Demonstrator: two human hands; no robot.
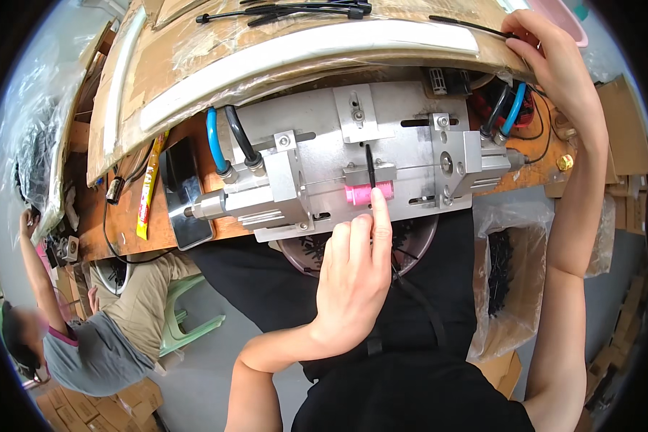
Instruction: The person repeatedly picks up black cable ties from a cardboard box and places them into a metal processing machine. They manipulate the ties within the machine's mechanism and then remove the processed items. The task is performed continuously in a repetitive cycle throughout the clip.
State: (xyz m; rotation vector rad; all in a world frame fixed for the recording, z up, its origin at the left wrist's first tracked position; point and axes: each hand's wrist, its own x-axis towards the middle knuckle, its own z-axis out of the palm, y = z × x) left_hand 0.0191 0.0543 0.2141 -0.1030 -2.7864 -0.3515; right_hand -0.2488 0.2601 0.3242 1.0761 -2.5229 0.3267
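Observation:
My left hand reaches over a metal fixture, index finger stretched out and the other fingers curled. Its fingertip presses on the lower end of a thin black rod, which lies upright in the view across a small metal block. Beneath that fingertip is a pink block at the fixture's near edge. Up at the far right, my right hand pinches the end of another thin black rod above the cardboard. More black rods lie in a loose bunch at the top.
Metal cylinders with blue hoses flank the fixture. A phone and a yellow packet lie left on the wooden table. Under the fixture sits a bowl of black pieces. A plastic-lined box stands right; another person sits left.

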